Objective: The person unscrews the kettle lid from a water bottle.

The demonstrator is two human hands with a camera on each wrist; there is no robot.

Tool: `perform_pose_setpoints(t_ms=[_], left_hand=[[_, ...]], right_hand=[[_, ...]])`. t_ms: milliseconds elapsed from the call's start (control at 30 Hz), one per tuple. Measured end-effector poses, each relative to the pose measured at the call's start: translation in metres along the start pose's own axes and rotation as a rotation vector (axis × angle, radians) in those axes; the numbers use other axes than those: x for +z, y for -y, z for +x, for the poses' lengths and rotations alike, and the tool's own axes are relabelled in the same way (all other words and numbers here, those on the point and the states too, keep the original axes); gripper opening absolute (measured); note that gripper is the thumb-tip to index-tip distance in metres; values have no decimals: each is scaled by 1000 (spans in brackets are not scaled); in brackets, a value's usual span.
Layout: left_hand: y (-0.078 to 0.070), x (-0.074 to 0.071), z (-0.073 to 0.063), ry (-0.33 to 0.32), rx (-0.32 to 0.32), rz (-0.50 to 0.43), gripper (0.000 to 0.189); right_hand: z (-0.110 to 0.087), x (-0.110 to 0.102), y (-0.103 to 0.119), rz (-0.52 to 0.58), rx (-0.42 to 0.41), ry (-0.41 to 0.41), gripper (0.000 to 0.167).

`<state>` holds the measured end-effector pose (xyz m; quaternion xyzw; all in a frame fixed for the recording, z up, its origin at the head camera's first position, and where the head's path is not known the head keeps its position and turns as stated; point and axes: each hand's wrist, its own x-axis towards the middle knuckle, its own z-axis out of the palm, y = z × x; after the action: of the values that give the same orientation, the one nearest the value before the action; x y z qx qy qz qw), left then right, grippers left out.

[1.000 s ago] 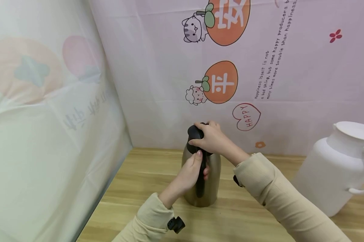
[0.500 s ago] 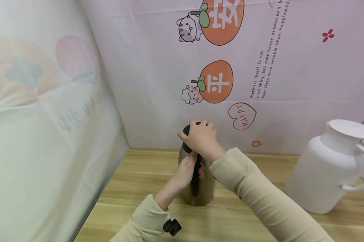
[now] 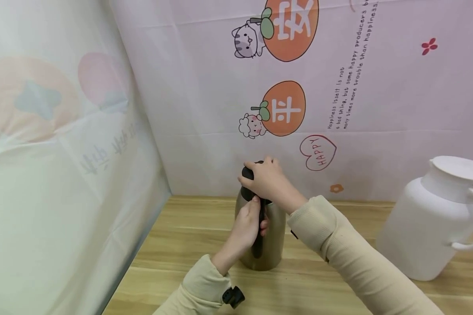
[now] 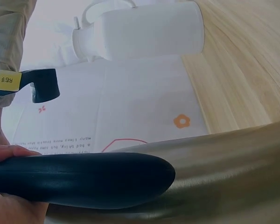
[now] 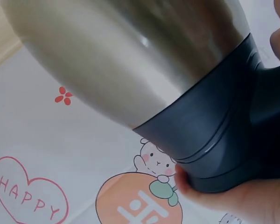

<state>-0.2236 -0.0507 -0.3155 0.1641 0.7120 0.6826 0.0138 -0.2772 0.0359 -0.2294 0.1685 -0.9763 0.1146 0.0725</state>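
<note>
A steel thermos jug (image 3: 275,236) with a black collar and handle stands upright on the wooden table. My left hand (image 3: 245,224) grips its black handle (image 4: 88,179), the thumb lying near the handle's top. Over the black lid (image 3: 247,173) lies my right hand (image 3: 269,180), its fingers and thumb spread around the sides and holding it. In the right wrist view, a fingertip (image 5: 182,179) touches the edge of the black top beyond the collar (image 5: 191,123). Most of the lid is hidden under the right hand.
To the right stands a white jug (image 3: 425,223) with a lid and a side handle. A printed cloth (image 3: 205,109) hangs behind the table (image 3: 197,214), and another cloth (image 3: 63,210) closes off the left side. Each wrist carries a black camera mount (image 3: 233,297).
The right hand turned on the lid, its wrist swinging left, then swung partly back to the right. The left hand has kept its hold on the handle, and the jug stays in place.
</note>
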Motion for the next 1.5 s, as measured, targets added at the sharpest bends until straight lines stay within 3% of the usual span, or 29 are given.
perform_pose_setpoints(t_ms=[500, 767, 900, 1067, 1333, 1400, 1500], left_hand=[[0, 3, -3, 40, -13, 0, 44], [2, 3, -5, 52, -11, -18, 44], [2, 2, -6, 68, -18, -19, 44], [1, -3, -4, 106, -54, -32, 44], [-1, -16, -2, 171, -98, -16, 61], [-2, -19, -2, 189, -120, -32, 62], [-5, -25, -1, 215, -143, -55, 63]], right_hand=[[-6, -6, -23, 94, -137, 50, 54], [-3, -8, -36, 89, -304, 84, 50], [-1, -8, -40, 103, -332, 102, 50], [0, -9, -32, 63, -257, 86, 52], [-5, -5, -3, -64, 69, 37, 63], [-5, -4, -3, -68, 96, 4, 64], [-3, -2, -7, -59, 67, -40, 64]])
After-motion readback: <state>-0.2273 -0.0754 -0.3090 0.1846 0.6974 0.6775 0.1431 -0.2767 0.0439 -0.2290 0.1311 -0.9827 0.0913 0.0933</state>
